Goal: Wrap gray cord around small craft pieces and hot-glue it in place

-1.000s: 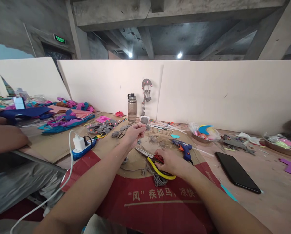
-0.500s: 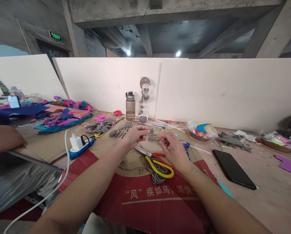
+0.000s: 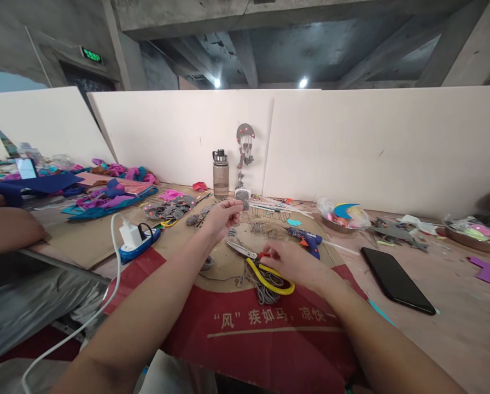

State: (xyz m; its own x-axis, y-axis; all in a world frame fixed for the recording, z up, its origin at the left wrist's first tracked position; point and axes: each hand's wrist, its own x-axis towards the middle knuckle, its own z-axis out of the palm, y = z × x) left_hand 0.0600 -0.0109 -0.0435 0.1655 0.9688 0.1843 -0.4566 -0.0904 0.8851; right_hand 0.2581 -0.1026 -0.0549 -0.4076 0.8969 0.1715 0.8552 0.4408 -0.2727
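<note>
Left hand [image 3: 221, 217], held up mid-table, pinched a grey piece [image 3: 245, 204] between thumb and fingertips. Right hand [image 3: 295, 261], nearer and right, rested its fingers on scissors [image 3: 269, 277] over cord [image 3: 265, 295]; whether they gripped could not be told.

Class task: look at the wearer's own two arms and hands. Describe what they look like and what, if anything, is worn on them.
The left forearm and right forearm are bare from the picture's lower edge to the fingers: no sleeves, gloves, watch or bracelet show. The left hand and right hand show no rings, though the fingers are too small to be sure.
</note>
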